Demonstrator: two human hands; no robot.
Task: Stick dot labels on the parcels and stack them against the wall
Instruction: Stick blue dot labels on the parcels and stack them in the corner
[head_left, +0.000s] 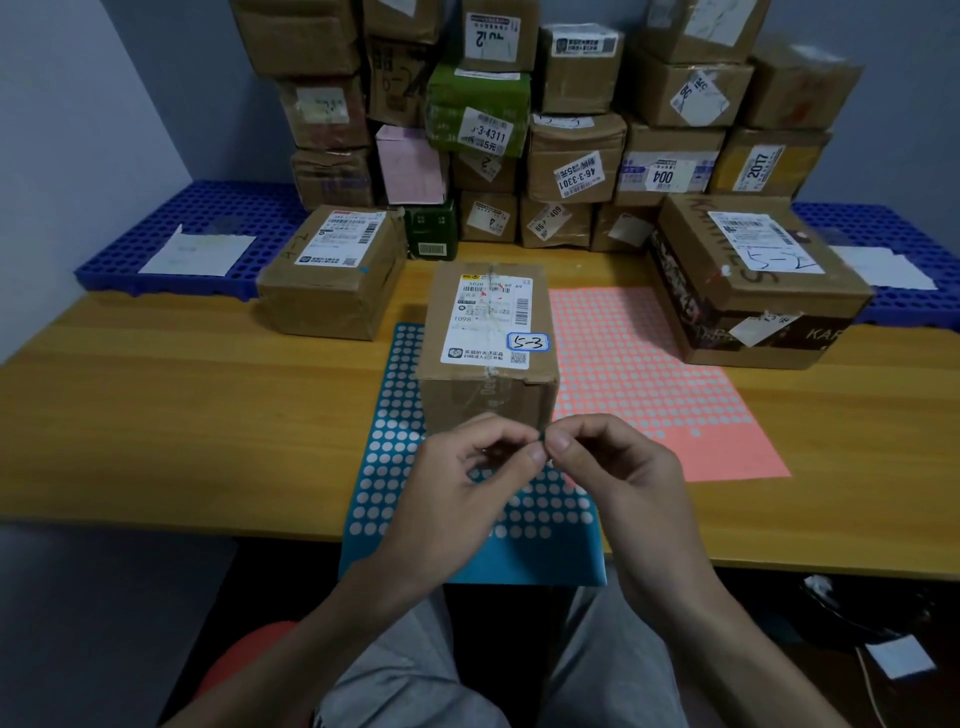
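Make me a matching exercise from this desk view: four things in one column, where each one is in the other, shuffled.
Things:
1. parcel marked 5-3
2. pink dot sheet
3. green box
4. small dot label

Places:
A. in the stack at the wall
B. pinched between left hand and right hand
C. standing on the blue dot sheet
D. flat on the table, right of centre

Pairs: 1-C, 2-D, 3-A, 4-B

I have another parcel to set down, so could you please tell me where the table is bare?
Bare wood lies front left, between the left parcel, the blue sheet and the table edge, and front right beside the pink sheet. The centre and the stack at the wall are crowded.
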